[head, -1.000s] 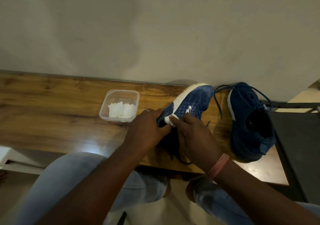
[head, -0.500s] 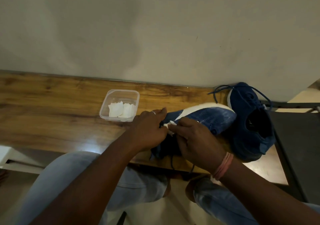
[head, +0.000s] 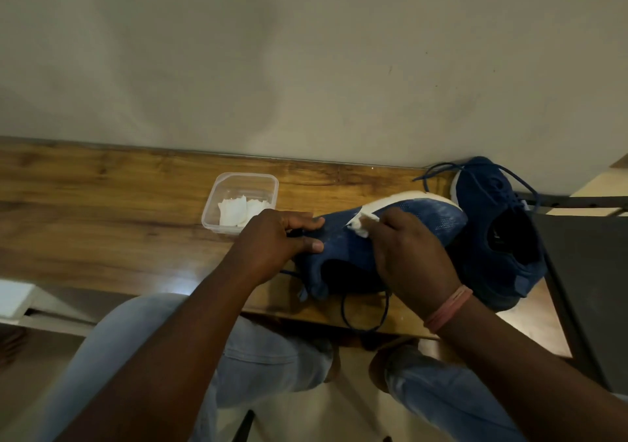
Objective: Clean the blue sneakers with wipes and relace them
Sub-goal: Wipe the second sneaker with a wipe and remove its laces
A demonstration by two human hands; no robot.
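At centre frame, a left hand [head: 276, 241] grips the heel of a blue sneaker [head: 390, 237] lying on its side on a wooden table [head: 102, 224]. The right hand [head: 411, 258] pinches a white wipe [head: 362, 225] against its upper; the second sneaker [head: 492, 231] sits at right.

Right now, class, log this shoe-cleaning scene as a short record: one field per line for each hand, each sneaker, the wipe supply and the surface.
Left hand: grips the heel end of the near sneaker, steadying it
Right hand: pinches a white wipe against that sneaker's side
Far sneaker: upright on the right, laces loose
Wipe supply: clear plastic container holding white wipes, left of the sneakers
Surface: wooden table against a wall
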